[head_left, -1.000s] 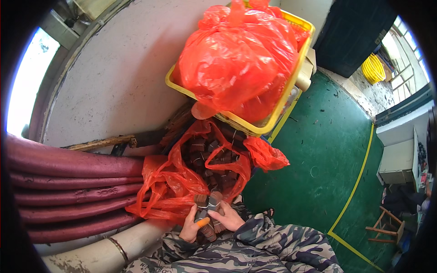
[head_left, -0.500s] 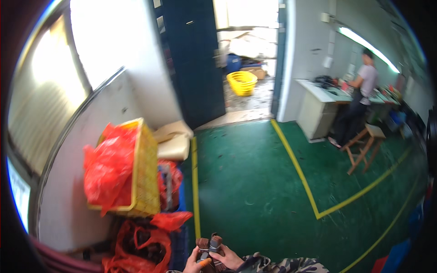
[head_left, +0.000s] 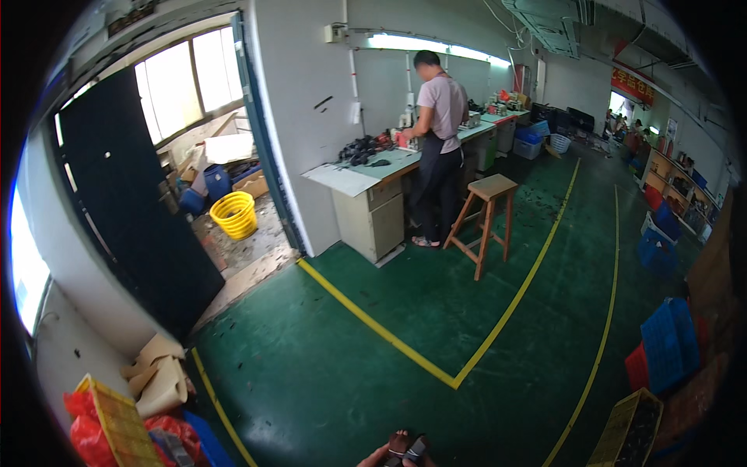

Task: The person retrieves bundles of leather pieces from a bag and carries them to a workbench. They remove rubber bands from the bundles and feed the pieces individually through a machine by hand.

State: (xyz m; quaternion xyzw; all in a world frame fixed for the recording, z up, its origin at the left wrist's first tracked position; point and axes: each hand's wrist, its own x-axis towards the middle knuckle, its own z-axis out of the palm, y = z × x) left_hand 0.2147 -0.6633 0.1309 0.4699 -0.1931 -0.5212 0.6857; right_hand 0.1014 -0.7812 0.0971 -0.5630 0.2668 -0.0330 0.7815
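Only the fingertips of my hands show at the bottom edge. My left hand (head_left: pixel 379 457) and my right hand (head_left: pixel 424 459) meet around a small cluster of brown and dark metal parts (head_left: pixel 406 445), held up over the green floor (head_left: pixel 373 366). The rest of both hands and my forearms are cut off by the frame. The yellow crate (head_left: pixel 117 424) with red plastic bags (head_left: pixel 85 436) is far to the lower left, well away from my hands.
A person (head_left: pixel 440 148) stands at a workbench (head_left: pixel 373 194) by the back wall, with a wooden stool (head_left: pixel 486 222) beside them. Yellow floor lines (head_left: pixel 373 323) cross the floor. Blue crates (head_left: pixel 669 342) and a yellow crate (head_left: pixel 630 428) stand at the right. A dark door (head_left: pixel 132 210) is open at the left; a yellow basket (head_left: pixel 233 214) stands outside.
The view has swung up and to the right, from the red bags and crate to the open workshop floor. My hands still hold the small parts at the bottom edge.
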